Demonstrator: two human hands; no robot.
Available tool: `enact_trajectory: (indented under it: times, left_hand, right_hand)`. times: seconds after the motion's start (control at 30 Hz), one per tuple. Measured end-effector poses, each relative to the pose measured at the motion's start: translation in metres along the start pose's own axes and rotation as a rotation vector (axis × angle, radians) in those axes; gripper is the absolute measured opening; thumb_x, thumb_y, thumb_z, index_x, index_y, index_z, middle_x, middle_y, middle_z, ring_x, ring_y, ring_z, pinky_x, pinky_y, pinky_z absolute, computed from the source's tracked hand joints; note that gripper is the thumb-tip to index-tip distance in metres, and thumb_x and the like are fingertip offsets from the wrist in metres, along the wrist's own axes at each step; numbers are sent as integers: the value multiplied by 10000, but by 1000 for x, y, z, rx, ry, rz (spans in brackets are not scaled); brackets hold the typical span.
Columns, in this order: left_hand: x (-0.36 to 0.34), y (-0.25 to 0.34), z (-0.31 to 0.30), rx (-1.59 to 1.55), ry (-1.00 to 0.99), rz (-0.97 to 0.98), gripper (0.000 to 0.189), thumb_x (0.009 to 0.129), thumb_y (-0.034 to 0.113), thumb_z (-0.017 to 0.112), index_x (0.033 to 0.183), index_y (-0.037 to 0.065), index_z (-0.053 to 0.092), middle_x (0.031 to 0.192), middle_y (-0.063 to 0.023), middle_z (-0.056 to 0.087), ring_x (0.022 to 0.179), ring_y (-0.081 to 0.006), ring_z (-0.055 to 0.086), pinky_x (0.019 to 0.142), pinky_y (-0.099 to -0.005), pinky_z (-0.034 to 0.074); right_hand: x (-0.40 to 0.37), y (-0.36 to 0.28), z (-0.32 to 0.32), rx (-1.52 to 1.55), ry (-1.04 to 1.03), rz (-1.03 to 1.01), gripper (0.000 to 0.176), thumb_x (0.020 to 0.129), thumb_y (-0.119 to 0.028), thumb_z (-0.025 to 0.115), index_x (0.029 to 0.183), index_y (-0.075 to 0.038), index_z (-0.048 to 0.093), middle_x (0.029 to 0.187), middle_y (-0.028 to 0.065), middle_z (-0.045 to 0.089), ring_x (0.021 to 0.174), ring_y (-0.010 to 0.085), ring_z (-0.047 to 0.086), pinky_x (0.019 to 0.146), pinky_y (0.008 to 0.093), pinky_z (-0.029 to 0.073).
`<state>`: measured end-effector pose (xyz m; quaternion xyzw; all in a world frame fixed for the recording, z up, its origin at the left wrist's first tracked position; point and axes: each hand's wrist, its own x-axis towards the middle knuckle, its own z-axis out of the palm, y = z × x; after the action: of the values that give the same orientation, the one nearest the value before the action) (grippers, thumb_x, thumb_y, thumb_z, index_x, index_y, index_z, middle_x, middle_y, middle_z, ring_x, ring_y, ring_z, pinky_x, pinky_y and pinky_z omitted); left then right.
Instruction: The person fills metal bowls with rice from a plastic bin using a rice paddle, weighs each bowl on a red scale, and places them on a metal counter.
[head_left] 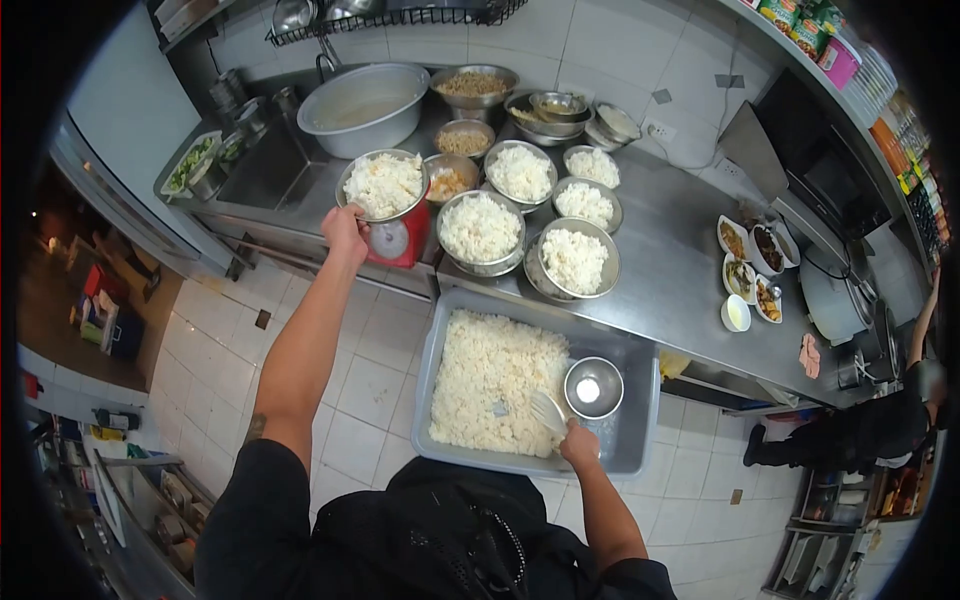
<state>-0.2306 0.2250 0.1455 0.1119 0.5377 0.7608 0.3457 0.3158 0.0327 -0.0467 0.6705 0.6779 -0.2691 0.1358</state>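
Note:
My left hand grips the rim of a metal bowl of rice that rests over a red kitchen scale with a round dial. In my right hand is a white rice paddle, its blade at the edge of the cooked rice. That rice fills the left part of a grey plastic tub. A bare metal bowl sits in the tub's right part, just beyond the paddle. Several more rice-filled metal bowls stand on the counter right of the scale.
A large grey basin stands beside the sink. Bowls of brown food are by the wall. Small dishes sit farther right on the steel counter. Another person stands at far right.

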Motion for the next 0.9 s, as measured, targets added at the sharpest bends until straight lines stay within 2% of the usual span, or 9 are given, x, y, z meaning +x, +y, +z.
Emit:
enact_trajectory:
  times: [0.07, 0.13, 0.2, 0.27, 0.37, 0.57, 0.7, 0.9]
  left_hand:
    - [20, -1, 11, -75, 146, -70, 166, 768, -61, 620, 746, 73, 525, 629, -33, 513, 487, -138, 489, 428, -269, 410]
    - [35, -9, 14, -79, 163, -96, 152, 772, -56, 627, 760, 68, 541, 628, -34, 514, 483, -139, 489, 426, -271, 410]
    - [42, -13, 15, -87, 184, -128, 138, 776, -50, 634, 773, 64, 556, 626, -36, 514, 478, -139, 489, 424, -274, 410]
    - [44, -14, 18, -49, 201, -128, 133, 771, -56, 648, 820, 48, 581, 689, -17, 510, 526, -106, 466, 443, -246, 406]
    - [51, -19, 14, -42, 173, -123, 125, 788, -26, 653, 778, 67, 571, 643, -36, 531, 494, -135, 505, 437, -276, 430]
    - [43, -28, 9, -47, 146, -83, 140, 806, 18, 678, 765, 85, 561, 657, -30, 536, 515, -134, 522, 469, -282, 474]
    - [33, -26, 9, -71, 144, -77, 141, 834, 49, 684, 773, 86, 562, 683, -29, 544, 538, -135, 534, 494, -281, 496]
    - [25, -18, 8, -9, 105, -98, 181, 917, 196, 692, 844, 79, 575, 733, -38, 559, 582, -142, 563, 525, -286, 527]
  right_hand:
    - [14, 1, 12, -88, 0, -26, 330, 861, -145, 577, 1179, -99, 652, 1077, 217, 731, 1033, 385, 710, 896, 505, 554]
    - [23, -11, 33, -105, -14, -31, 322, 871, -172, 570, 1165, -84, 667, 1097, 197, 733, 1049, 371, 708, 907, 493, 556]
    - [27, -25, 48, -30, -118, -22, 310, 889, -214, 564, 1145, -85, 680, 1117, 179, 732, 1071, 368, 699, 925, 480, 551]
    - [28, -39, 55, 15, -161, -56, 329, 914, -262, 546, 1159, -87, 680, 1146, 180, 723, 1116, 371, 678, 963, 481, 534]
    - [24, -52, 53, 71, -240, -129, 398, 946, -338, 540, 1233, -103, 682, 1202, 200, 701, 1161, 381, 652, 1016, 488, 499]
    - [34, -23, 48, 122, -341, -177, 475, 938, -390, 578, 1323, -125, 664, 1282, 192, 677, 1210, 368, 634, 1037, 451, 491]
    - [34, -14, 55, 94, -301, -186, 502, 932, -402, 590, 1344, -123, 654, 1297, 184, 675, 1230, 358, 627, 1045, 442, 486]
    - [26, -41, 73, 191, -280, -158, 528, 916, -418, 622, 1352, -123, 654, 1303, 186, 674, 1236, 348, 628, 1053, 426, 480]
